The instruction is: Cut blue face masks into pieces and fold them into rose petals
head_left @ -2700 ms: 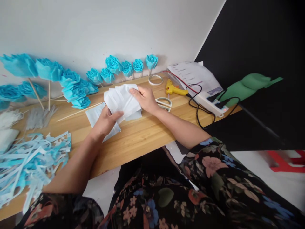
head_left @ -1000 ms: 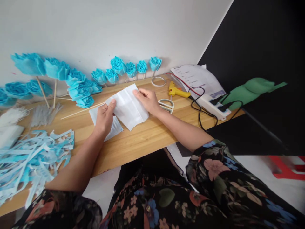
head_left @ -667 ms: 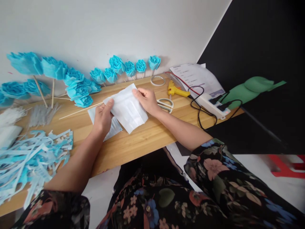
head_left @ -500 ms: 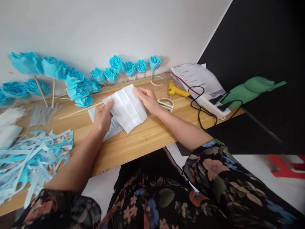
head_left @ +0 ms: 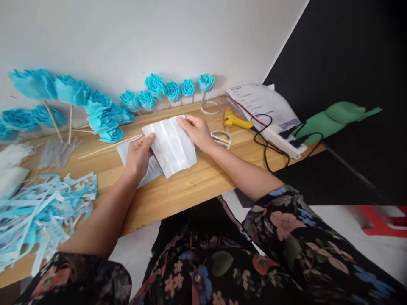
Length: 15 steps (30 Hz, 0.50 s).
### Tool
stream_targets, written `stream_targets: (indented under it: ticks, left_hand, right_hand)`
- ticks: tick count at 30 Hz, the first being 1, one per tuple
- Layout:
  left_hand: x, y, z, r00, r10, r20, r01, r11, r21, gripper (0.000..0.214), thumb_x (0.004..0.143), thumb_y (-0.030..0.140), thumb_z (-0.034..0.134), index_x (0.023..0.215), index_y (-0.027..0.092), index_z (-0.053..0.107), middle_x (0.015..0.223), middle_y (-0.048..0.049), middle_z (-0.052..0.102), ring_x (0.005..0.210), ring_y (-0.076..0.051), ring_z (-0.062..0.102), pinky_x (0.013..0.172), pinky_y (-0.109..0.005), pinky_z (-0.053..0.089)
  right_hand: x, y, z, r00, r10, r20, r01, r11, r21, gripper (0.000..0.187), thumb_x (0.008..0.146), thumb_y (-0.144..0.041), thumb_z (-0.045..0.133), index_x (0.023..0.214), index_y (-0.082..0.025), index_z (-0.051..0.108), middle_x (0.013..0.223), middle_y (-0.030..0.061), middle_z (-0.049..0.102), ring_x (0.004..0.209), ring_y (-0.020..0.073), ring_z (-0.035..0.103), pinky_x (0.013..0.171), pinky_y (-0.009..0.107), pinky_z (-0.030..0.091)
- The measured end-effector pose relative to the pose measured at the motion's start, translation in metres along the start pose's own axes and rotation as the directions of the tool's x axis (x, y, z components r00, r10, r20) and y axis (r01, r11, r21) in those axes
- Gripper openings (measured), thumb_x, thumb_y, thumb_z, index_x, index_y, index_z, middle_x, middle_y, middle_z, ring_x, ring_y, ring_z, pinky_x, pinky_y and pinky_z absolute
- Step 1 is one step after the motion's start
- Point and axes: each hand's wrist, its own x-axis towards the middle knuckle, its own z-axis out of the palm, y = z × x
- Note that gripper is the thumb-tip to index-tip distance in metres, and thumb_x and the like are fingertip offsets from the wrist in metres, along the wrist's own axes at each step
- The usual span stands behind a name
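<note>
I hold a white pleated sheet (head_left: 173,146) spread out just above the wooden table (head_left: 190,186). My left hand (head_left: 138,154) pinches its upper left corner with thumb and fingers. My right hand (head_left: 197,131) pinches its upper right edge. A second pale sheet (head_left: 152,169) lies flat on the table under my left hand.
Blue paper roses on sticks (head_left: 101,118) line the wall behind. Cut pale blue strips (head_left: 41,207) are heaped at the left. Right of my hands lie white scissors (head_left: 221,137), a yellow glue gun (head_left: 235,120), a tape ring (head_left: 210,107) and a power strip (head_left: 282,142) with black cables.
A bunched stack of white sheets has given way to one sheet, pulled flat between both hands. Since half a second ago it has tilted slightly; the hands have barely shifted.
</note>
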Motion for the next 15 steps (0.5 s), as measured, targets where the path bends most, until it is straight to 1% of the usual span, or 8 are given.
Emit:
stream_targets:
  ticks: [4, 6, 8, 10, 11, 15]
  left_hand:
    - [-0.0026, 0.0003, 0.0006, 0.999, 0.017, 0.033, -0.019, 0.998, 0.06, 0.043, 0.082, 0.055, 0.075, 0.061, 0.02, 0.061, 0.053, 0.0004, 0.055, 0.051, -0.015, 0.055, 0.046, -0.028, 0.045]
    - [-0.0033, 0.0012, 0.0018, 0.999, 0.018, 0.033, -0.02, 0.999, 0.049, 0.044, 0.08, 0.053, 0.077, 0.059, 0.019, 0.06, 0.053, 0.0008, 0.054, 0.047, -0.013, 0.05, 0.044, -0.027, 0.042]
    - [-0.0029, 0.0017, 0.003, 1.0, 0.016, 0.016, -0.016, 1.0, -0.006, 0.041, 0.08, 0.052, 0.077, 0.062, 0.018, 0.061, 0.056, 0.0001, 0.057, 0.05, -0.014, 0.054, 0.047, -0.027, 0.045]
    - [-0.0017, 0.0017, 0.0037, 1.0, 0.01, 0.001, -0.01, 0.997, -0.073, 0.037, 0.081, 0.05, 0.076, 0.068, 0.018, 0.065, 0.06, -0.001, 0.062, 0.057, -0.016, 0.06, 0.053, -0.028, 0.049]
    - [-0.0011, 0.0018, 0.0037, 1.0, 0.012, -0.008, -0.013, 0.995, -0.096, 0.035, 0.081, 0.049, 0.075, 0.069, 0.018, 0.065, 0.061, -0.001, 0.062, 0.058, -0.016, 0.06, 0.053, -0.028, 0.049]
    - [0.0006, 0.0034, 0.0026, 0.995, 0.048, -0.086, -0.054, 0.995, -0.081, 0.04, 0.082, 0.043, 0.077, 0.057, 0.018, 0.057, 0.05, 0.0029, 0.05, 0.045, -0.01, 0.046, 0.044, -0.023, 0.038]
  right_hand:
    - [-0.0044, -0.0048, 0.0023, 0.998, -0.055, 0.039, 0.058, 0.996, -0.073, 0.051, 0.091, -0.059, 0.056, 0.062, -0.021, 0.037, 0.063, -0.004, 0.029, 0.065, 0.0107, 0.031, 0.06, 0.028, 0.022]
    - [-0.0042, -0.0054, 0.0017, 0.998, -0.068, 0.0, 0.068, 0.994, -0.085, 0.052, 0.091, -0.058, 0.056, 0.062, -0.021, 0.034, 0.063, -0.0042, 0.028, 0.064, 0.0103, 0.03, 0.06, 0.028, 0.022]
    - [-0.0023, -0.004, 0.0002, 0.996, -0.055, -0.065, 0.051, 0.996, -0.07, 0.053, 0.091, -0.059, 0.056, 0.062, -0.021, 0.033, 0.064, -0.0041, 0.027, 0.064, 0.0101, 0.029, 0.06, 0.028, 0.022]
    - [0.0001, -0.0017, -0.0008, 0.995, -0.028, -0.101, 0.025, 0.999, -0.034, 0.054, 0.09, -0.061, 0.057, 0.062, -0.021, 0.034, 0.065, -0.004, 0.026, 0.065, 0.01, 0.029, 0.059, 0.028, 0.022]
    - [0.0011, -0.0005, -0.0009, 0.995, -0.013, -0.096, 0.013, 1.0, -0.005, 0.054, 0.089, -0.063, 0.057, 0.062, -0.021, 0.035, 0.065, -0.004, 0.027, 0.065, 0.0101, 0.03, 0.059, 0.027, 0.023]
    - [0.0034, 0.0023, -0.0008, 0.997, 0.077, -0.014, -0.074, 0.983, 0.168, 0.054, 0.088, -0.068, 0.056, 0.067, -0.021, 0.043, 0.066, -0.0038, 0.035, 0.064, 0.0102, 0.035, 0.058, 0.025, 0.028]
